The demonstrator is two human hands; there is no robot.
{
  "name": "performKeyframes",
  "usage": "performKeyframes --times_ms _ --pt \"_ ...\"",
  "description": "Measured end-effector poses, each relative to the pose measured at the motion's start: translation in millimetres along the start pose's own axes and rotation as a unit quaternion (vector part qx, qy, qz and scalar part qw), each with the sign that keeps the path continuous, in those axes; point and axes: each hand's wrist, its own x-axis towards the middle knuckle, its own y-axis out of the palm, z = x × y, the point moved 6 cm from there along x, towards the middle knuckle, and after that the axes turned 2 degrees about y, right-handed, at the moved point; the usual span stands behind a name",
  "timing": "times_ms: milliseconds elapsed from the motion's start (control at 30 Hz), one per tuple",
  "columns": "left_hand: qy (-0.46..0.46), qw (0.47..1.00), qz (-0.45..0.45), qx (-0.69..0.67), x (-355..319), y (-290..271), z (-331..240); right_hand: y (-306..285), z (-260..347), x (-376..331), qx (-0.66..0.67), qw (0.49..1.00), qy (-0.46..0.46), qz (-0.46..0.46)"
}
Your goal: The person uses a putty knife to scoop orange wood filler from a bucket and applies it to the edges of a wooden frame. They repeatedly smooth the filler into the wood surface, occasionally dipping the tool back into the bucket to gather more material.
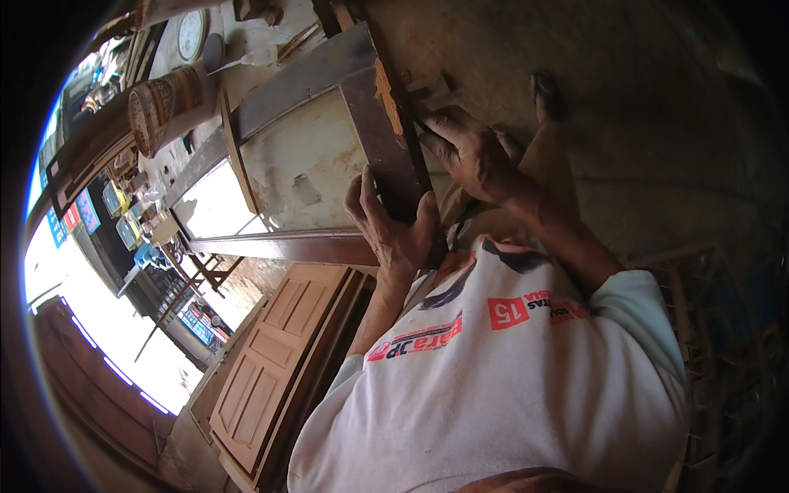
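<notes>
Workshop floor, dusty concrete, open front with bright daylight at lower left of the head view. Only one view, head camera, tilted hard.

Work piece: wooden frame with a pale panel inside it. Its dark rail runs with its long axis from upper left near the top edge down toward the person's chest. A raw orange-brown patch shows on the rail's upper end.

Left hand: wrapped around the lower end of the rail, fingers curled over the panel side, thumb on the other side. Closed grip, holding the rail firmly.

Right hand: just beside the rail on its right, further up it than the left hand. Fingers bent, fingertips pressed toward the rail's edge. Whether it pinches a small tool or abrasive, cannot tell; nothing clearly visible in it.

Key relation: the rail lies between both hands, the right one nearer the raw patch, which sits up-rail from its fingertips along the long axis.

Around: panelled door lying flat at lower left, labelled tin can and clock face upper left, a sandalled foot on the concrete above the right hand. White printed shirt fills the lower frame.
</notes>
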Motion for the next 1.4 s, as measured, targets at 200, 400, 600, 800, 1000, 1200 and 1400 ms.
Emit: performKeyframes --times_ms 200,400,600,800,1000,1200,1400 --pt "-0.015 1.000 -0.026 0.000 -1 -5 -3 -42 -78 -79 -0.067 0.987 0.094 0.113" --pt "-0.054 0.998 -0.034 -0.023 -6 -4 -5 -128 -83 -14 -0.041 0.952 0.294 0.071" --pt "-0.070 0.996 -0.050 -0.022 -3 -4 -8 -163 -38 97 0.066 0.962 0.247 0.094" --pt "-0.112 0.992 -0.053 -0.019 2 -16 -7 -147 -10 175 0.031 0.962 0.191 0.194" --pt "-0.150 0.987 -0.048 -0.044 -2 -16 -2 -87 67 273 -0.061 0.968 -0.006 0.243" --pt "-0.168 0.981 -0.068 -0.065 0 -17 -5 -27 159 356 -0.147 0.933 -0.210 0.254" --pt "-0.208 0.973 -0.062 -0.081 5 -26 -7 45 246 460 -0.266 0.845 -0.407 0.221"
